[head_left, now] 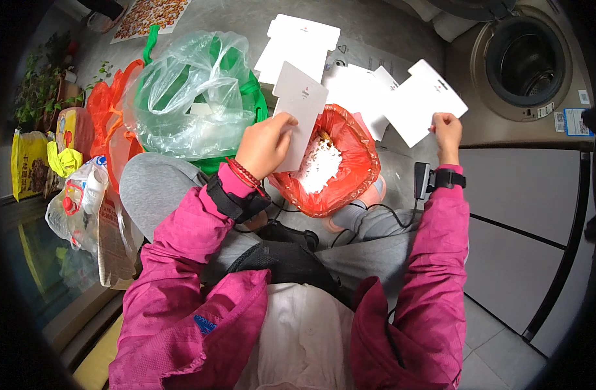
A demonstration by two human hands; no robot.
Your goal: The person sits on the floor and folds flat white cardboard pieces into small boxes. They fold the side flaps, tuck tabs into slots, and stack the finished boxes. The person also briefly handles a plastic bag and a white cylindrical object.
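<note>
My left hand (264,144) is closed on a white card (299,104) with a stepped outline and small print, tilted over the left rim of a bin. Pinched by its lower right edge, another white card (422,104) with a small dark slot hangs from my right hand (447,132), up and to the right of the bin. A red plastic bag (359,166) lines the bin, which stands between my legs. Inside it lies a heap of small white scraps (320,166). More white cards (296,49) lie in a stack beyond, and further white cards (356,91) are spread behind the bin.
A clear plastic bag (181,97) with green parts bulges at the left, beside red plastic bags (106,97). Further left are a bag of bottles (77,205), a yellow packet (29,162) and plants (44,84). A washing machine (486,110) with its door open stands right, above grey panels (519,195).
</note>
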